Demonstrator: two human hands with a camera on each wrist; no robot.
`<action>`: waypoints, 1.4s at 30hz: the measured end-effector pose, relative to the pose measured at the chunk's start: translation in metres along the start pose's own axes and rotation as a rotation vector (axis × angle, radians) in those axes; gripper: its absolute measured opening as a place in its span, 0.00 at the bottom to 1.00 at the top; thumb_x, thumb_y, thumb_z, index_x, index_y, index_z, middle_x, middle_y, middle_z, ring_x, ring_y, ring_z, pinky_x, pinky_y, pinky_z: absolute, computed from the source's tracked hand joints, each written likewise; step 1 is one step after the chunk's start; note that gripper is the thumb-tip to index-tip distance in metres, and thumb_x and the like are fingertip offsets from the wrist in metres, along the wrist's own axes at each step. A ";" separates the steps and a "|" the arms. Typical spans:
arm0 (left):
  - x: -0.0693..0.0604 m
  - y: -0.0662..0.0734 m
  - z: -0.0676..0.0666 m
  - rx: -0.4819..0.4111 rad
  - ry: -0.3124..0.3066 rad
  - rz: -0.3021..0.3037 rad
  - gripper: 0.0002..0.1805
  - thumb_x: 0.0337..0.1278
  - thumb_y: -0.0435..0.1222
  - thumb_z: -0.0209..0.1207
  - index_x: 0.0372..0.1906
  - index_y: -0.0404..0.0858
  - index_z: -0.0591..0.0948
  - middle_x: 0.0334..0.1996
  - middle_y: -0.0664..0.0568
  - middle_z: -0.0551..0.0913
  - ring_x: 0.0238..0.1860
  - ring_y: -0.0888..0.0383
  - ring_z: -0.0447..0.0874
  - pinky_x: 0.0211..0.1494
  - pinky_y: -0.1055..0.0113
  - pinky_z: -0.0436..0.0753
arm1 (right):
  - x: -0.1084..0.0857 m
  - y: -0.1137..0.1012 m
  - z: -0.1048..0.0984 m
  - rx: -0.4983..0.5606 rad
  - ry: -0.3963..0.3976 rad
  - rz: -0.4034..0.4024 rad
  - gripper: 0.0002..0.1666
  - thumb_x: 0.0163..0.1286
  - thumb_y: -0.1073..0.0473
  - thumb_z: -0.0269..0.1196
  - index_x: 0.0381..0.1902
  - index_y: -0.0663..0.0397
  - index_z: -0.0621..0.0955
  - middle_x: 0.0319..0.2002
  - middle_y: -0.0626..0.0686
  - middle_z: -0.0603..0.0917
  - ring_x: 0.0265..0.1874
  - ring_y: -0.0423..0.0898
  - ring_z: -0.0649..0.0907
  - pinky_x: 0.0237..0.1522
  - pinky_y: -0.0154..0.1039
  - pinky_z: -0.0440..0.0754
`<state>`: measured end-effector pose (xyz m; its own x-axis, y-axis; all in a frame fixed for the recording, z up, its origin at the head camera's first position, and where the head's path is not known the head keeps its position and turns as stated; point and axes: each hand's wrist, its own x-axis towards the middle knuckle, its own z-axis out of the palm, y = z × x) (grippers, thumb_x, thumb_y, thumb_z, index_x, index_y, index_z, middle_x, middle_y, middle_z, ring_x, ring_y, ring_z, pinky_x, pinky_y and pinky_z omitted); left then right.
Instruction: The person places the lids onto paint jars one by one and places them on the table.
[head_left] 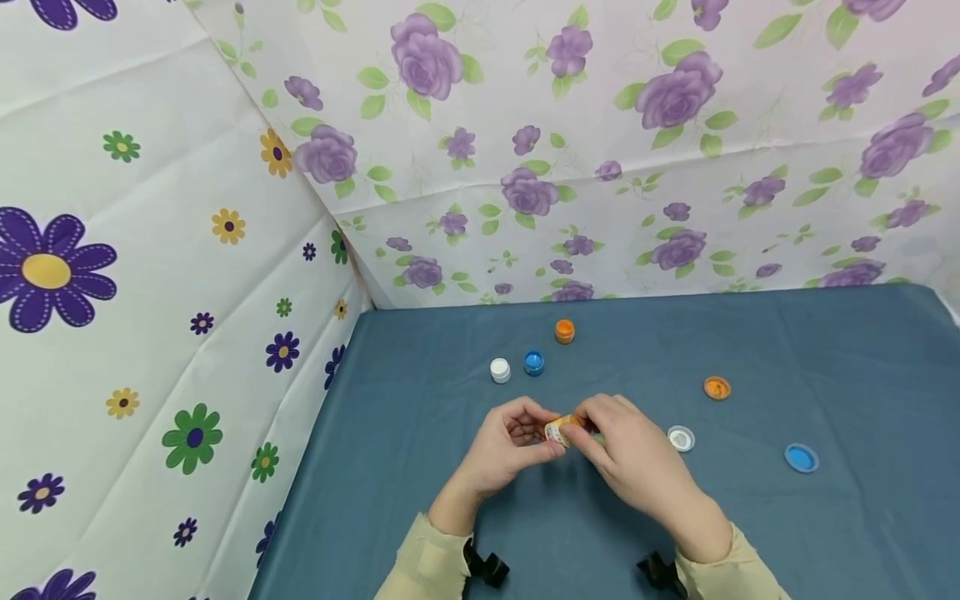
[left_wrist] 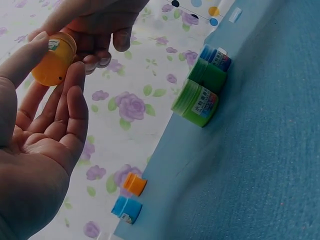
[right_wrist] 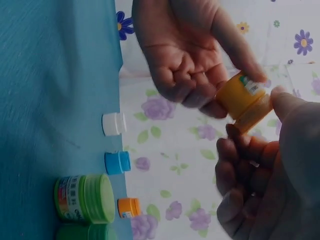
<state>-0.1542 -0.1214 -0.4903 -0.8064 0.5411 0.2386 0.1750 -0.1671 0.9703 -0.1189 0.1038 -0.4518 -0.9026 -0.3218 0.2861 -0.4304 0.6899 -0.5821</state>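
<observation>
I see the yellow jar (head_left: 557,431) held up above the bench (head_left: 360,467) — the left hand (head_left: 504,447) pinches its body between thumb and fingers, and the right hand (head_left: 636,457), closed only to the jar's width, grips its lid end. Beyond the yellow jar, on my head view, stand the white jar (head_left: 500,372), blue jar (head_left: 534,363) and orange jar (head_left: 565,332); to its right lie the white lid (head_left: 681,439), orange lid (head_left: 717,388) and blue lid (head_left: 802,458).

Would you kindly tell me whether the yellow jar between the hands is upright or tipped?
Tipped: the yellow jar slants between the left hand and right hand, out of line with the upright white jar.
</observation>
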 end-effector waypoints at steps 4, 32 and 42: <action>0.002 0.000 0.000 0.034 0.013 0.011 0.16 0.66 0.28 0.72 0.53 0.26 0.82 0.47 0.49 0.89 0.44 0.59 0.87 0.46 0.65 0.87 | 0.003 -0.002 -0.001 0.004 -0.022 0.065 0.27 0.85 0.35 0.53 0.24 0.36 0.75 0.21 0.38 0.69 0.23 0.38 0.68 0.29 0.39 0.70; 0.000 -0.001 0.007 0.129 0.050 0.125 0.14 0.69 0.36 0.72 0.46 0.29 0.82 0.40 0.38 0.88 0.40 0.62 0.86 0.43 0.59 0.88 | 0.000 -0.001 -0.008 -0.109 -0.079 -0.109 0.17 0.83 0.44 0.59 0.60 0.43 0.83 0.42 0.38 0.79 0.37 0.38 0.72 0.39 0.42 0.74; 0.003 -0.001 0.016 0.269 0.104 0.193 0.08 0.63 0.25 0.72 0.42 0.36 0.85 0.34 0.42 0.88 0.35 0.59 0.86 0.39 0.54 0.88 | -0.001 0.000 -0.006 -0.166 -0.074 -0.070 0.15 0.84 0.48 0.60 0.57 0.47 0.84 0.41 0.40 0.79 0.36 0.39 0.73 0.37 0.42 0.75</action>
<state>-0.1481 -0.1061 -0.4894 -0.7947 0.4319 0.4266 0.4612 -0.0273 0.8869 -0.1176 0.1081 -0.4469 -0.8715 -0.4150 0.2613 -0.4900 0.7596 -0.4277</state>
